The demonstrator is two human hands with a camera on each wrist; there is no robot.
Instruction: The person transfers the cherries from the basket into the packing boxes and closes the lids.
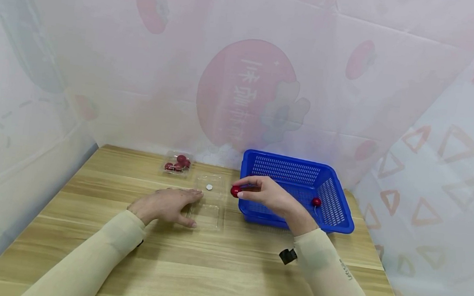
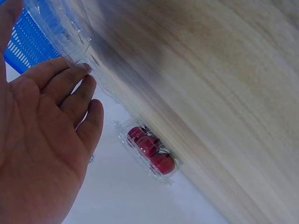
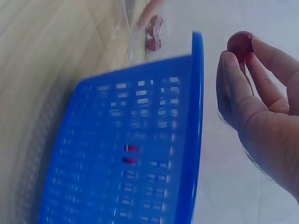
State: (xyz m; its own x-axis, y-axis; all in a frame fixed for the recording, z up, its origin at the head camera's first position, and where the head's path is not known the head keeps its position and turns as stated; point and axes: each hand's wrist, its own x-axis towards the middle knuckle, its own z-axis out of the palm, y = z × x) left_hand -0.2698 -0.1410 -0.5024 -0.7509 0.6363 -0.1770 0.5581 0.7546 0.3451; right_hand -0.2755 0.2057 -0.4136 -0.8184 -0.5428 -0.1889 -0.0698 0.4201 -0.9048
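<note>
My right hand pinches a dark red cherry between thumb and fingers, just past the left rim of a blue plastic basket. The right wrist view shows the cherry's thin stem hanging down by the palm. An opened clear plastic box lies on the table, with a white round sticker on its far half. My left hand is at the box's left side with fingers extended; in the left wrist view its fingertips touch the clear plastic. Inside the basket sits another cherry, stem showing.
A closed clear box of several cherries stands at the table's back, left of the opened box. Behind the wooden table hangs a printed cloth, with another on the right side.
</note>
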